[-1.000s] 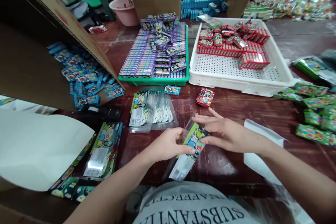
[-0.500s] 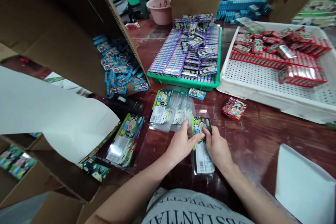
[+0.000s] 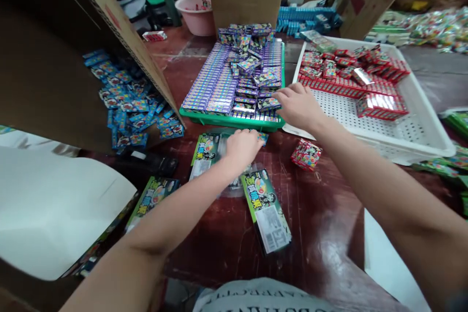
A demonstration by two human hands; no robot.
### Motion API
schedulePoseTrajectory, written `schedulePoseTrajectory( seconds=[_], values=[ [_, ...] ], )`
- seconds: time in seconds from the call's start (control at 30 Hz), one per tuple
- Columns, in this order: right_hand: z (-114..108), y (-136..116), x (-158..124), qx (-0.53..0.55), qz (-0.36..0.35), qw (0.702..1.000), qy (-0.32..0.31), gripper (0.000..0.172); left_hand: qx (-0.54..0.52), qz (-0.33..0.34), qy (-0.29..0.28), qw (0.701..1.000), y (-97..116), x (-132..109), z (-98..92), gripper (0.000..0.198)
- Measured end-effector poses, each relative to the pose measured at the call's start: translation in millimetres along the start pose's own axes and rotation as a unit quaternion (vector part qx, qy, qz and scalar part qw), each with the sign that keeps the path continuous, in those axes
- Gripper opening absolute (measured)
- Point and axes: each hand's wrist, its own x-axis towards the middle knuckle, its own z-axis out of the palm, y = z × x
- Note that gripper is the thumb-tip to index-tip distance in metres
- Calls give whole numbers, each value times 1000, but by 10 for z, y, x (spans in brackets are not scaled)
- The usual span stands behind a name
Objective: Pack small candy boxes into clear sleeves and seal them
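Note:
My left hand [image 3: 244,148] is bent over a small blue packet [image 3: 262,138] in front of the green tray [image 3: 234,122]; its fingers are closed at the packet's left end. My right hand [image 3: 298,107] reaches over the tray's right front corner, its fingertips at the small purple boxes [image 3: 269,104]; what they grip is hidden. A green and black printed pack [image 3: 266,209] lies untouched on the table in front of me. More such packs, one of them [image 3: 205,148] beside clear plastic sleeves, lie left of it and partly under my left forearm.
A white perforated tray [image 3: 435,126] of red boxes stands at the right, with red packets [image 3: 306,154] before it. Blue packets [image 3: 127,97] lie by a cardboard panel at the left. People's arms show at the back.
Both hands have let go of the printed pack, which now lies turned on the table. My left hand moved forward to the blue packet, my right to the purple boxes. The view shifted right.

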Motion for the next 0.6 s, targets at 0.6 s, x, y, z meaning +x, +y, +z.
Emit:
schedulePoseTrajectory(
  seconds=[0.6],
  values=[
    [-688,-564,-1812,70,71,995,-21,41,-142,117,10,983,328,-702,22,94]
  ],
)
